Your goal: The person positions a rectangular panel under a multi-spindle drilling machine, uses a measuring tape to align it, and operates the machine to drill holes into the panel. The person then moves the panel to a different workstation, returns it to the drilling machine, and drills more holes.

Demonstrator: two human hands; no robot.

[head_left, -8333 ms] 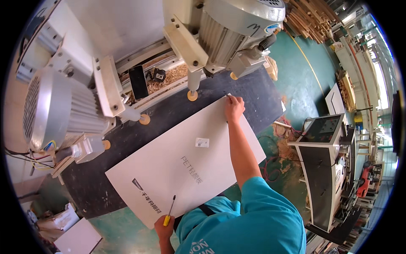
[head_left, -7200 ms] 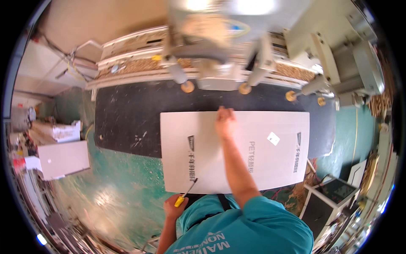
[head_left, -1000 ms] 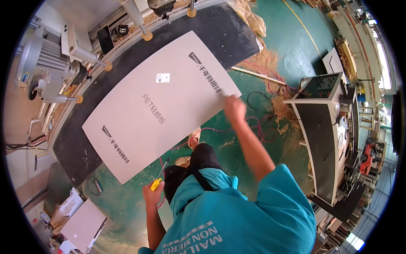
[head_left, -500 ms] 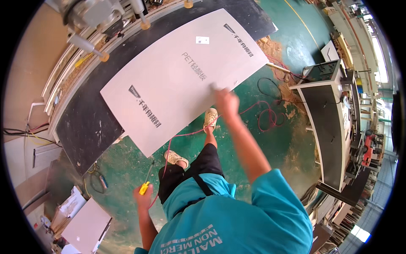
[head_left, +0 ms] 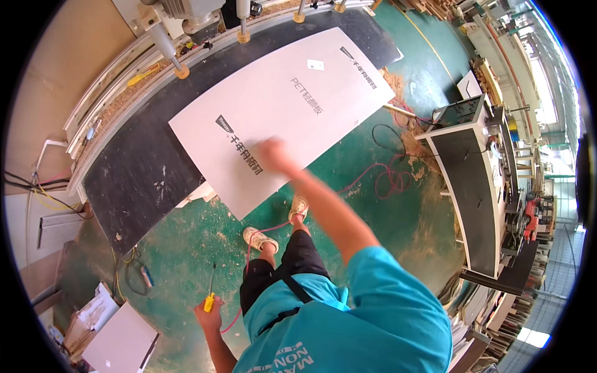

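A large pale panel (head_left: 273, 102) with dark printing and a small white label (head_left: 315, 64) lies on the black tabletop (head_left: 140, 165). My right hand (head_left: 273, 155) is over the panel's near part, beside the printing. Motion smears its fingers, and whether it touches the surface is unclear. Low on the left, away from the panel, my left hand (head_left: 209, 316) is closed around a yellow air blow gun (head_left: 209, 302). Its long thin nozzle points forward over the floor. A pinkish-red hose (head_left: 231, 324) curls close to that hand.
Machine cylinders with round tan feet (head_left: 243, 37) hang along the table's far side. The hose runs past my feet to a loose coil (head_left: 392, 181) on the green floor (head_left: 367, 211). A dark-panelled cabinet (head_left: 469, 186) stands right; a pale board (head_left: 121, 342) lies lower left.
My right hand has swept left and nearer across the panel. My left hand still grips the blow gun, a little lower in view. The panel appears shifted slightly right as the view moved.
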